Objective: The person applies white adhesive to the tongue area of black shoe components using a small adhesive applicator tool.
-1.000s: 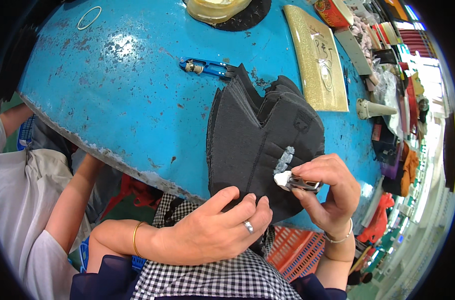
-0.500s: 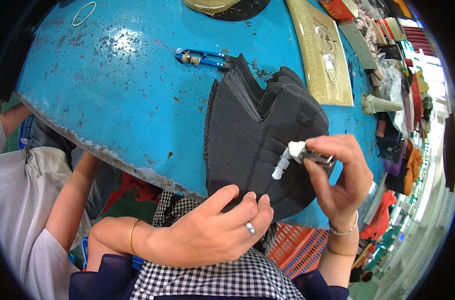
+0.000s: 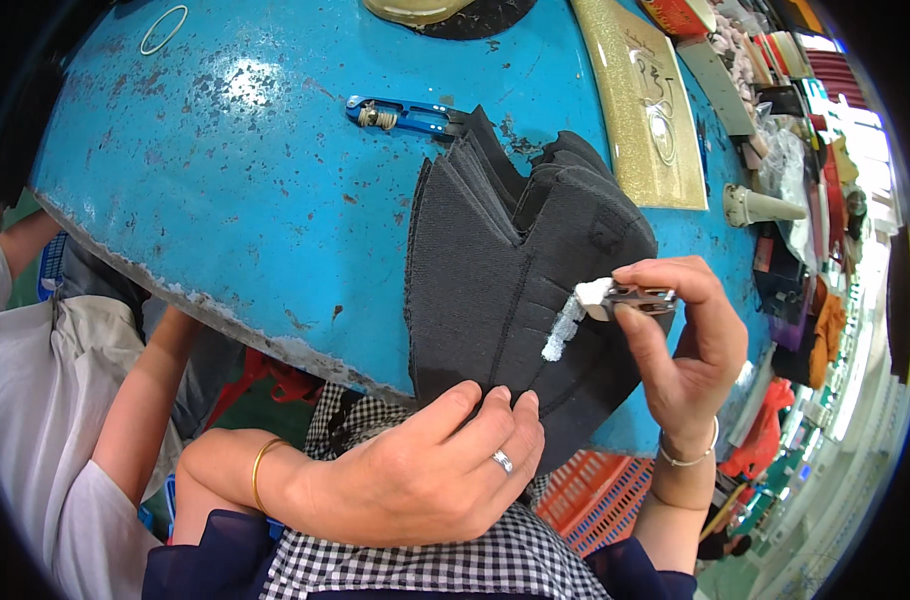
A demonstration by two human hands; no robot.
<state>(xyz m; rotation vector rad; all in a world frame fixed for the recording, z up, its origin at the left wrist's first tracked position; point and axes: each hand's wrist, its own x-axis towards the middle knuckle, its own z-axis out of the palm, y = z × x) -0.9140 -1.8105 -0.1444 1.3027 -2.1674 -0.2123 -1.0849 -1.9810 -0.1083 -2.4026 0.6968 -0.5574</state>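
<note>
A stack of dark grey fabric pieces (image 3: 465, 260), notched in a V at the top, lies near the table's front edge. My left hand (image 3: 425, 460) grips the lower edge of the stack. Its fingers are bent on top, and the thumb is hidden. Between the thumb and fingers of my right hand (image 3: 685, 350) is a small metal clip (image 3: 643, 299) with a white wad (image 3: 594, 292) at its tip. The wad is at the upper end of a white paste streak (image 3: 559, 335) on the top piece, beside a row of short slits.
Blue thread snips (image 3: 400, 115) lie just beyond the stack on the blue table (image 3: 225, 200). A gold glittery sheet (image 3: 640, 110) lies at the far right, near cluttered goods. A co-worker's arm (image 3: 145, 410) is at the left, and an orange basket (image 3: 605, 500) stands below the table edge.
My left hand has moved slightly down, and the lower part of the stack tips down with it. The clip in my right hand has turned a little more level.
</note>
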